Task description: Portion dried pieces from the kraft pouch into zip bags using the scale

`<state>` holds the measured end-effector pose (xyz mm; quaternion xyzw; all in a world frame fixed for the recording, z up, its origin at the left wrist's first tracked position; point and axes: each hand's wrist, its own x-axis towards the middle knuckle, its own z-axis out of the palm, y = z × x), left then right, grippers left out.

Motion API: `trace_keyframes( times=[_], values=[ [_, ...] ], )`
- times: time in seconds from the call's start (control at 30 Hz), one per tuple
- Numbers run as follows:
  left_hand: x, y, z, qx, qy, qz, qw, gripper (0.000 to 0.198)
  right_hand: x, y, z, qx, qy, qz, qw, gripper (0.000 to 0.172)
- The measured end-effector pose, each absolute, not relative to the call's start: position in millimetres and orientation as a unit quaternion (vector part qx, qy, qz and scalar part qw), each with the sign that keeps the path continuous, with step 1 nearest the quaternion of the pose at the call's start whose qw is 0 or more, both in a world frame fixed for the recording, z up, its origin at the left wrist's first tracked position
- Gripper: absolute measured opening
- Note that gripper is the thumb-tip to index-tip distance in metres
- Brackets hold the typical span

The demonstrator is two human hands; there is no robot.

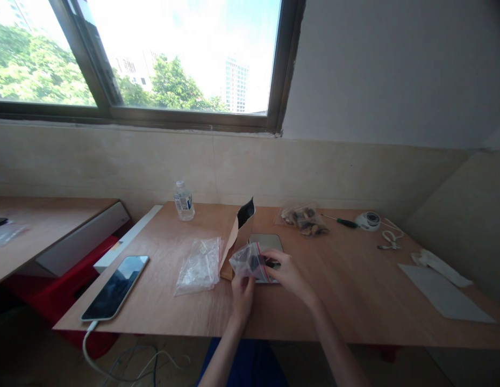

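My left hand (242,294) and my right hand (287,272) both grip a small clear zip bag (250,260) with a red seal strip and dark pieces inside. I hold it over a small grey digital scale (266,241) lying on the wooden table (342,295). My right fingers pinch the bag's seal edge; my left fingers hold its lower side. A brown paper pouch (238,236) with a black lining stands open just left of the bag. A pile of empty clear bags (198,265) lies left of the pouch.
A phone (116,286) on a white cable lies at the table's front left. A water bottle (184,201) stands at the back. Filled clear bags (303,219), a screwdriver (341,220), a round white device (368,220) and white paper (441,290) lie to the right.
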<state>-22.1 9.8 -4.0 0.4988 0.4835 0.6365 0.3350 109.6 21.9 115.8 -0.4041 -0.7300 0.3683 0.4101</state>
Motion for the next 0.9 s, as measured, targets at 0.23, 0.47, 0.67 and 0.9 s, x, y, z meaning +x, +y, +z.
trace_keyframes(
  times=[0.23, 0.47, 0.67, 0.9],
  values=[
    [-21, 8, -4, 0.478, 0.476, 0.652, 0.346, 0.03, 108, 24, 107, -0.406, -0.722, 0.364, 0.426, 0.021],
    [-22, 7, -4, 0.522, 0.456, 0.64, 0.331, 0.029, 108, 23, 114, -0.382, -0.736, 0.406, 0.384, 0.032],
    [-21, 6, 3, 0.545, 0.459, 0.62, 0.329, 0.032, 109, 24, 115, -0.382, -0.735, 0.422, 0.37, 0.034],
    [-21, 5, 8, 0.555, 0.452, 0.624, 0.314, 0.029, 109, 22, 124, -0.403, -0.758, 0.396, 0.325, 0.024]
  ],
)
